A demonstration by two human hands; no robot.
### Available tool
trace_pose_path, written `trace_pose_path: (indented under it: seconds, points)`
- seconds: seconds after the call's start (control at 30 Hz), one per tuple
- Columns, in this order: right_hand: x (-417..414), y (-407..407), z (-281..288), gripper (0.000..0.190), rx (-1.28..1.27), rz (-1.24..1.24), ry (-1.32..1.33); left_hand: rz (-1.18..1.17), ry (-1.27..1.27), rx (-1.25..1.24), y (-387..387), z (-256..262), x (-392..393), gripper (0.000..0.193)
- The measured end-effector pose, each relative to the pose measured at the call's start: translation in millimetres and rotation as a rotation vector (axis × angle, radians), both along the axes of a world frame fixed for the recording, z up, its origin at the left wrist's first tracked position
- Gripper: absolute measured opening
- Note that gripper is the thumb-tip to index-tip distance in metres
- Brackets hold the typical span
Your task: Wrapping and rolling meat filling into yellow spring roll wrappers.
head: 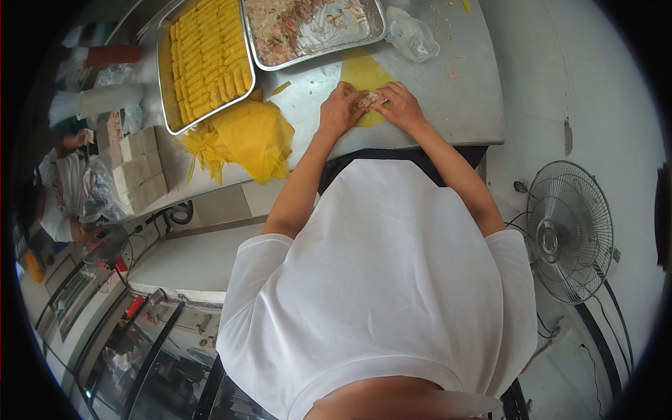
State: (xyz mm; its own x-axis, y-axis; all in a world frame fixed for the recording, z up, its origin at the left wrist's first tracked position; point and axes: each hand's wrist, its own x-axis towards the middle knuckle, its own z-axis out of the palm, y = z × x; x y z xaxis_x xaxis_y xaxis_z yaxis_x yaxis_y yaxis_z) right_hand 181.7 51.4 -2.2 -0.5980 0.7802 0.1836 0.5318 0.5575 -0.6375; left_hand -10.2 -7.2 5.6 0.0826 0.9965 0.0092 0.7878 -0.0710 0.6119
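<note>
A thin yellow wrapper sheet (363, 68) lies on the steel table (457, 100) in front of me. Across it runs a small log of pinkish minced filling (371, 98). My left hand (337, 111) pinches the log's left end, and my right hand (403, 108) has its thumb and fingers on the other end. Part of the wrapper's near edge shows below the filling. To the left, a stack of yellow wrappers (257, 139) droops over the table's front edge.
A metal tray (164, 100) holds rows of yellow rolls (210, 63). Beside it stands a tray (315, 59) of minced filling. A crumpled plastic bag (412, 37) lies at its right. White blocks (139, 170) and another person (58, 194) are far left. A fan (569, 233) stands right.
</note>
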Motion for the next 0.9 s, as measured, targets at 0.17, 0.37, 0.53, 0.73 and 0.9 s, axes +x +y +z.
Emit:
trace_pose_path:
  seconds: [0.17,0.37,0.53,0.73,0.9]
  points:
    - [-1,3,6,0.033,-0.003,-0.023,-0.02,-0.025,0.036,0.035,0,3,0,0.043]
    - [2,5,6,0.034,-0.003,-0.049,-0.118,-0.05,0.024,0.014,0,2,-2,0.043]
    - [9,6,13,0.039,-0.03,-0.04,-0.122,0.061,-0.097,-0.017,-5,-1,-3,0.043]
    - [9,9,18,0.039,-0.059,-0.036,-0.191,0.122,-0.181,-0.061,-6,-9,-2,0.041]
    - [10,7,28,0.039,-0.046,-0.062,-0.207,0.132,-0.295,-0.025,-7,-17,-5,0.044]
